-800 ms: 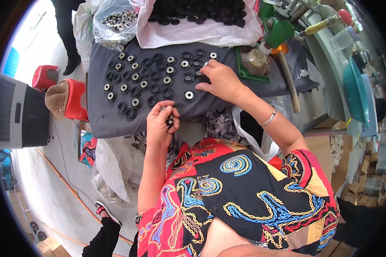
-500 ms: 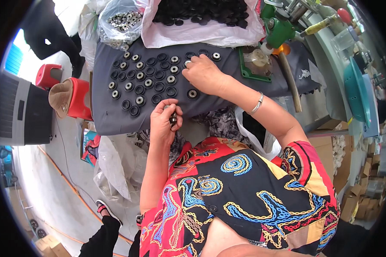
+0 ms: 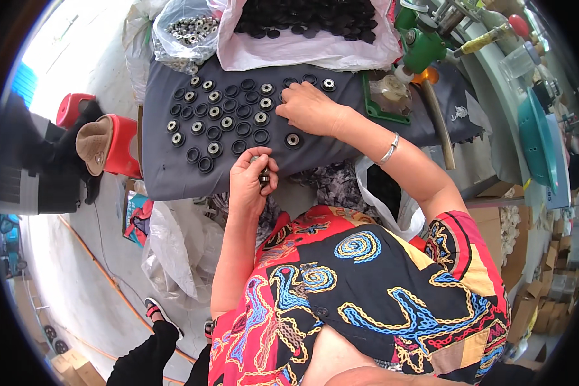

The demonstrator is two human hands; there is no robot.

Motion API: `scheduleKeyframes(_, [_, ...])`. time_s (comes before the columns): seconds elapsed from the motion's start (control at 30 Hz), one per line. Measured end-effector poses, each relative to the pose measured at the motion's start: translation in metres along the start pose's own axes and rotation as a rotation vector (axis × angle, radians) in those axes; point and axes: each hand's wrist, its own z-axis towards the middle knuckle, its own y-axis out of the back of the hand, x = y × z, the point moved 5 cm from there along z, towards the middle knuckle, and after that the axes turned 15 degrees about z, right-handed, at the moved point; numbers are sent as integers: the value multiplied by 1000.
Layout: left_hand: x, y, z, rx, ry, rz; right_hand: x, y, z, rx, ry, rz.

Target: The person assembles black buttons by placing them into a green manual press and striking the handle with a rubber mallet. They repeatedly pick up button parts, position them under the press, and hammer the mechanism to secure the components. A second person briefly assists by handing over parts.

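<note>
My left hand (image 3: pixel 251 180) is closed around a few small metal bearings (image 3: pixel 264 176) just off the near edge of the grey cloth-covered table. Farther right, my right hand (image 3: pixel 310 112) reaches over the table with bent fingers pressed together, and the fingertips hide whatever is under them. Black rings (image 3: pixel 260 136) lie in loose rows left of that hand, several with a silver bearing (image 3: pixel 227 123) seated in the middle. Closest below the right hand is a black ring with a bearing (image 3: pixel 293 140). Another bearing in a ring (image 3: pixel 329 85) sits beyond its wrist.
A white sack (image 3: pixel 315 56) of black discs and a clear bag of bearings (image 3: pixel 190 35) stand at the back. On the right are a green hand press (image 3: pixel 424 51) and a wooden-handled hammer (image 3: pixel 439 122). Red stools (image 3: pixel 122 145) and another person's dark-clothed legs are at left.
My right fingers now cover the spot where a bearing showed at the fingertips. My left hand keeps its hold on the bearings. At left, the other person has moved nearer, beside the stools.
</note>
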Motion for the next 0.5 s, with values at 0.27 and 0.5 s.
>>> scheduleKeyframes(0.27, [0, 1, 0, -6, 5, -6, 4, 0, 6, 84, 18, -67])
scheduleKeyframes(0.5, [0, 0, -1, -14, -1, 2, -9, 14, -1, -88, 67, 177])
